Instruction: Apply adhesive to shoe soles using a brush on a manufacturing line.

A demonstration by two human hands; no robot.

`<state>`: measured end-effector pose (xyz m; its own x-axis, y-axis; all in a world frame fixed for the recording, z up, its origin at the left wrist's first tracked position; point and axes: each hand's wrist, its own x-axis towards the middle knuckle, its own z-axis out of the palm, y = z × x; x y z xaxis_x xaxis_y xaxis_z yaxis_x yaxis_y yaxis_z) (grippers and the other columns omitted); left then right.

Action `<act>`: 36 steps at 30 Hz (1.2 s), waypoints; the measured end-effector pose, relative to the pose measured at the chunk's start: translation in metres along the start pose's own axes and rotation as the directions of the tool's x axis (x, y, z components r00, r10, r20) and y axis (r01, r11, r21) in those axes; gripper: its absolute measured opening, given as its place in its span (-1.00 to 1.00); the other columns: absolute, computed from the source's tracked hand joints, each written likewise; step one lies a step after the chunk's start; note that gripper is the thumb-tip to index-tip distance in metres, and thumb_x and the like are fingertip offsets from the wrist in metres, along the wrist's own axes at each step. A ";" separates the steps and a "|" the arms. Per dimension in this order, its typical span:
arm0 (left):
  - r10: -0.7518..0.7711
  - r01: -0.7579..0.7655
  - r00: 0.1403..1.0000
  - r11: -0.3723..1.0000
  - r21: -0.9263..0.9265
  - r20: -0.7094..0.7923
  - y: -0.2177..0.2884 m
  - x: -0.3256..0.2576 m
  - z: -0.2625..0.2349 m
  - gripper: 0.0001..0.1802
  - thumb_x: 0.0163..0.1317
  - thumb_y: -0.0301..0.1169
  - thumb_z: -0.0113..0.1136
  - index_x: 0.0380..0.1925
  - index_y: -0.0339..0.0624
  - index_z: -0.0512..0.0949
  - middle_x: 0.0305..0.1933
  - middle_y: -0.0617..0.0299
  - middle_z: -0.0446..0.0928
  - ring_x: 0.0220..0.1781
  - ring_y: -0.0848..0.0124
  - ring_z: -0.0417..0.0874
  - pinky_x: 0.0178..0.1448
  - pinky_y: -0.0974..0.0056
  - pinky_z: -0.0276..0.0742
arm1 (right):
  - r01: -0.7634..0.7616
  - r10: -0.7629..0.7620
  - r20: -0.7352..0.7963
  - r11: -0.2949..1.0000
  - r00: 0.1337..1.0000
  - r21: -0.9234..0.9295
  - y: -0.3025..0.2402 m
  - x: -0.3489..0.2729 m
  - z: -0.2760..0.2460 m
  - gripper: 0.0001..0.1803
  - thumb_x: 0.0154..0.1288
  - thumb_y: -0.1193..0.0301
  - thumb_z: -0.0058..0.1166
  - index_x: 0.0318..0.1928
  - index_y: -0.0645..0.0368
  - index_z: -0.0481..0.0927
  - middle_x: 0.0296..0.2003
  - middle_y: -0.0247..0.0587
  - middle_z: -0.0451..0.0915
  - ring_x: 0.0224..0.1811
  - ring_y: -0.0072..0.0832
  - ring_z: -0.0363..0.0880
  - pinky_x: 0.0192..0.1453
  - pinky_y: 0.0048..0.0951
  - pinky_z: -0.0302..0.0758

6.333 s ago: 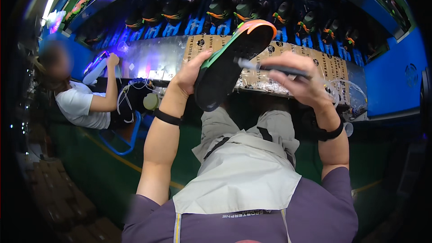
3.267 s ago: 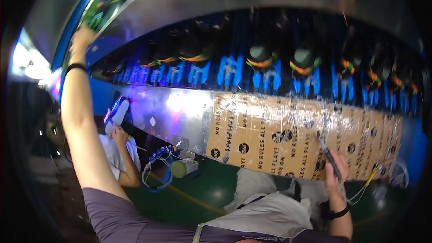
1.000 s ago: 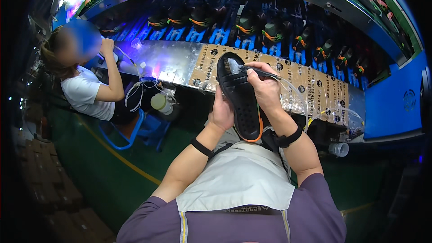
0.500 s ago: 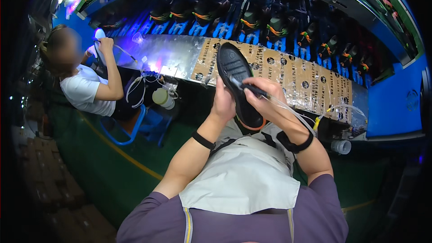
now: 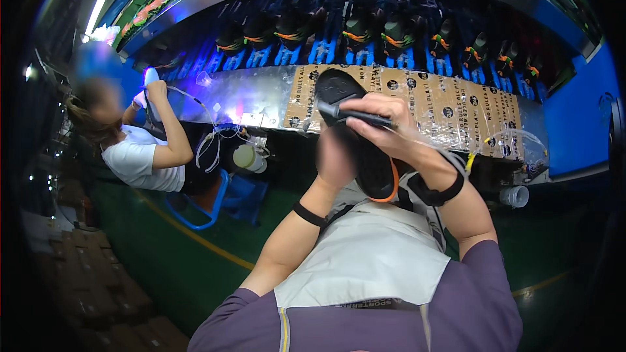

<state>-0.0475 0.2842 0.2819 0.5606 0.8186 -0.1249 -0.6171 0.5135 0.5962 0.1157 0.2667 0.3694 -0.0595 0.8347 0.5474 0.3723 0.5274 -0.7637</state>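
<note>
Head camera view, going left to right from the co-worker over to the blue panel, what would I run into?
Co-worker's white shirt → greenish container → black shoe sole → yellow tube connector → clear cup → blue panel.

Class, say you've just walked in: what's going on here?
A person's left hand holds a black shoe sole with an orange edge, while the right hand grips a dark brush-like tool, its tip at the sole's left side. Beyond the metal bench, dark shoes stand in a row. At the left, a co-worker holds up a pale piece.
</note>
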 end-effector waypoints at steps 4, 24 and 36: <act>-0.042 0.046 0.996 0.998 -0.050 0.076 0.013 0.002 -0.009 -0.07 0.53 0.42 -0.44 0.50 -0.10 0.33 0.43 0.07 0.50 0.43 0.19 0.55 0.52 0.06 0.46 | -0.316 0.316 0.083 0.822 0.945 0.474 -0.002 0.001 -0.015 -0.74 0.31 0.45 0.32 -0.01 0.24 0.80 -0.11 -0.23 0.80 -0.10 -0.59 0.70 0.01 -0.48 0.63; 0.184 -0.187 0.982 0.971 -0.148 -0.030 0.054 0.026 -0.004 -0.22 0.54 0.31 -0.27 0.34 -0.05 0.51 0.30 0.10 0.61 0.26 0.12 0.65 0.43 0.00 0.54 | 0.086 -0.072 0.084 0.980 0.994 -0.181 -0.029 0.002 0.000 -0.75 0.18 0.40 0.44 -0.10 0.10 0.81 -0.39 -0.21 0.70 -0.25 -0.24 0.67 0.05 -0.23 0.50; 0.180 -0.108 0.958 0.947 -0.303 0.222 0.100 0.047 0.010 -0.03 0.27 0.41 0.13 0.17 -0.39 0.40 0.02 -0.06 0.50 0.07 0.13 0.54 0.26 0.05 0.57 | 0.139 -0.141 0.242 0.990 0.960 0.027 -0.040 0.002 0.003 -0.70 0.19 0.44 0.44 -0.04 0.07 0.79 -0.36 -0.24 0.69 -0.29 -0.26 0.64 -0.07 -0.24 0.42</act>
<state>-0.0772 0.3709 0.3435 0.5484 0.8200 0.1635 -0.8122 0.4759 0.3375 0.0976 0.2478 0.3999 -0.3339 0.7652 0.5504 0.3355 0.6421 -0.6893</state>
